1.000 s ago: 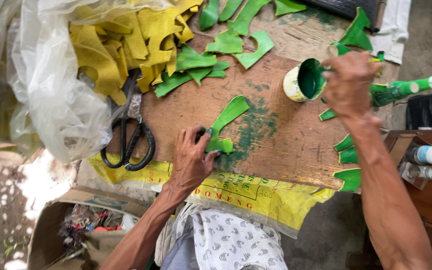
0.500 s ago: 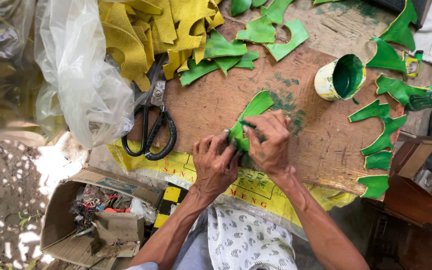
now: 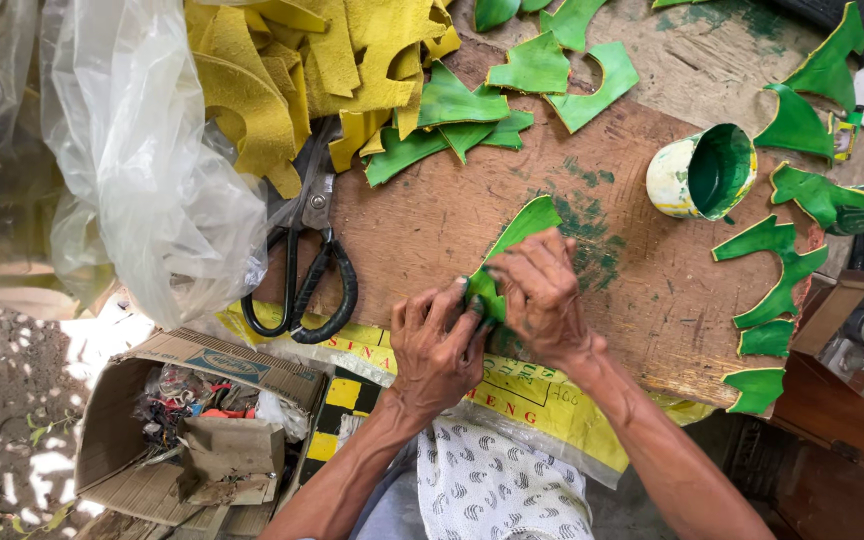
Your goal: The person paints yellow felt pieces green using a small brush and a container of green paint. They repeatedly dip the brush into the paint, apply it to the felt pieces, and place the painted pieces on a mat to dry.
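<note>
Both hands meet at the near edge of the brown wooden surface [image 3: 432,215], where a curved green cut piece [image 3: 508,250] lies flat on a patch already smeared with green. The left hand [image 3: 437,348] closes its grip on the piece's lower end with the fingertips, pinning it so it cannot slide, while the right hand [image 3: 544,295] presses down on the same end with fingers curled over it; whether it holds a tool underneath I cannot tell. A green-stained paint cup [image 3: 700,172] lies on its side, well off to the right but within reach. Finished-looking green pieces [image 3: 777,262] are spread apart along the right edge, probably to keep wet faces from touching. Black-handled scissors [image 3: 310,270] rest just left of the hands, beside the heap of yellow cut pieces [image 3: 292,70].
</note>
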